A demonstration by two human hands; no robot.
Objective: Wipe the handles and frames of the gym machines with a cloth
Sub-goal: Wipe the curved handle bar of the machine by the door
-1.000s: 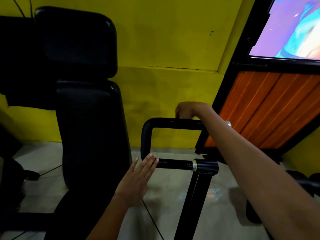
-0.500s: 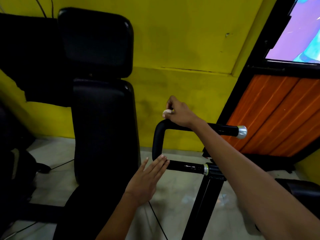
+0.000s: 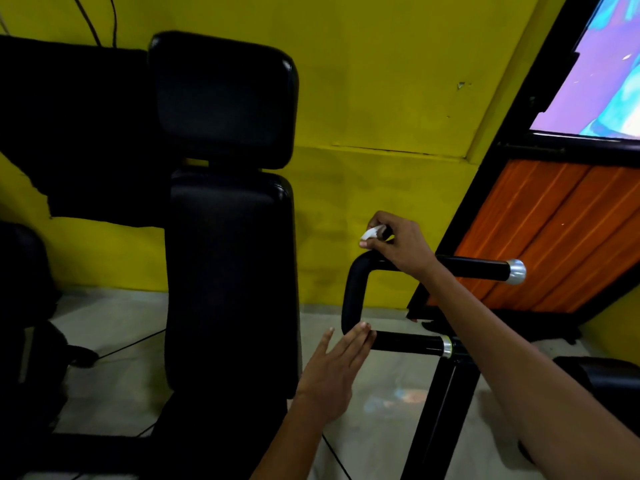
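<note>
Two hands are seen: the cloth [image 3: 370, 233] is pinched small in the right hand [image 3: 398, 247] above the handle [image 3: 356, 292] bend, the left hand [image 3: 332, 372] flat-fingered at its lower bar, so the grip could be missed by so little fabric.

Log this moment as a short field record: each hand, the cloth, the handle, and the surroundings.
right hand: right hand pinches a white cloth at the upper bend of the handle
left hand: left hand open, straight fingertips at the lower bar
handle: black U-shaped handle with chrome end cap
seat: black padded backrest to the left
backdrop: yellow wall, orange panel
</note>
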